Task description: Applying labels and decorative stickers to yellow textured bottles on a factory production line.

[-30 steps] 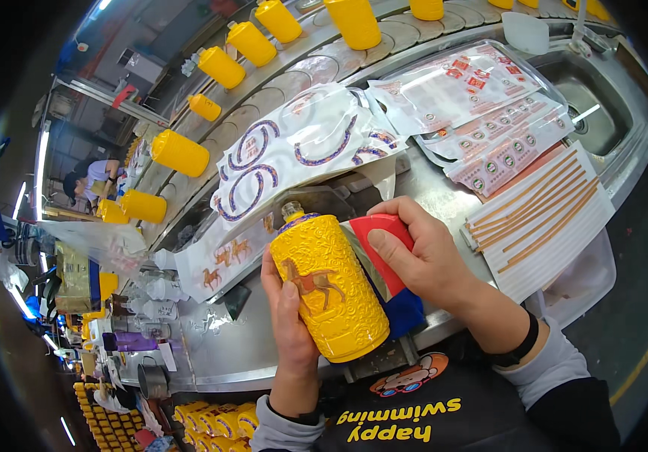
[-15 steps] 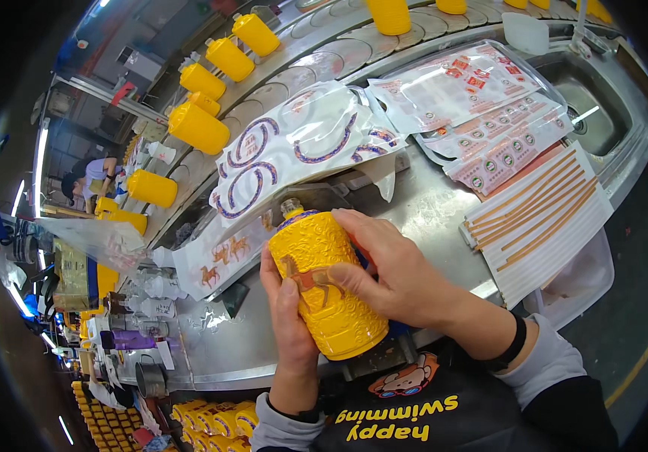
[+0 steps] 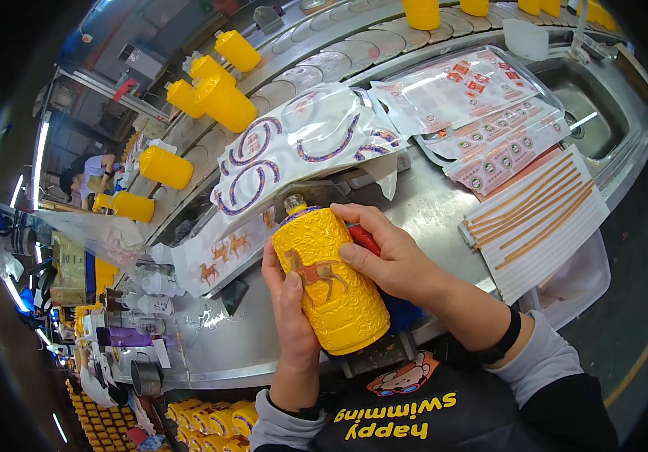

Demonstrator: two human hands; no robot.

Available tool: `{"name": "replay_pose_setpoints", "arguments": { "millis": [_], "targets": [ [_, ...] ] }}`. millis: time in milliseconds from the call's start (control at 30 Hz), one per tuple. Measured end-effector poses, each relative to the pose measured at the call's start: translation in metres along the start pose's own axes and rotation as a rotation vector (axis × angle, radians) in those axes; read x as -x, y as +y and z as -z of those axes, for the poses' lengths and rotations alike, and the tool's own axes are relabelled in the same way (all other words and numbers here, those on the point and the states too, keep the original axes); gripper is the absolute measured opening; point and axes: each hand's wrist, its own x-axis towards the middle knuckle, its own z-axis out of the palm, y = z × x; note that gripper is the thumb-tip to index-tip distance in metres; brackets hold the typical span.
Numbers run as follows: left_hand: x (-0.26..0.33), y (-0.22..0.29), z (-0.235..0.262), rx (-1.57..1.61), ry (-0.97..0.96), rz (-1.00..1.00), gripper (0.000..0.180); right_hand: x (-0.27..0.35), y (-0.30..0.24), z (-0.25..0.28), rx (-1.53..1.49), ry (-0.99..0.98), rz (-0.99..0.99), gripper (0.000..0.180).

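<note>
A yellow embossed bottle (image 3: 339,320) with a clear neck and a brown horse decal (image 3: 316,273) leans slightly left over the bench edge. My left hand (image 3: 291,313) wraps its left side, thumb lying by the horse. On the bottle's upper right, my right hand (image 3: 392,256) grips it, thumb resting near the decal and fingers reaching round the edge. A red object (image 3: 364,239) shows between that hand and the bottle; its kind is unclear. Below, something blue (image 3: 403,313) is partly hidden behind the bottle. Beyond the neck lie printed decal sheets (image 3: 294,147) with purple curved bands.
A horse-decal sheet (image 3: 222,260) lies left of the bottle. To the right are red-printed sheets (image 3: 460,87), a white sheet with brown strips (image 3: 535,215) and a sink (image 3: 595,113). Yellow bottles (image 3: 224,104) stand along a conveyor (image 3: 275,90). A person (image 3: 90,177) bends at far left.
My right thumb has slid off the horse decal toward the bottle's upper right, and the red object has come into sight. The conveyor bottles have shifted up and to the right.
</note>
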Motion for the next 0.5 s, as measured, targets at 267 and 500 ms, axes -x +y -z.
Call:
{"name": "replay_pose_setpoints", "arguments": {
  "millis": [267,500],
  "targets": [
    [0.0,-0.001,0.001,-0.004,0.025,0.002,0.069,0.001,-0.006,-0.009,0.205,0.054,-0.007,0.061],
    [-0.002,0.001,-0.003,0.041,0.016,-0.01,0.067,0.003,-0.005,0.009,0.11,0.103,-0.125,0.047]
  ]
}}
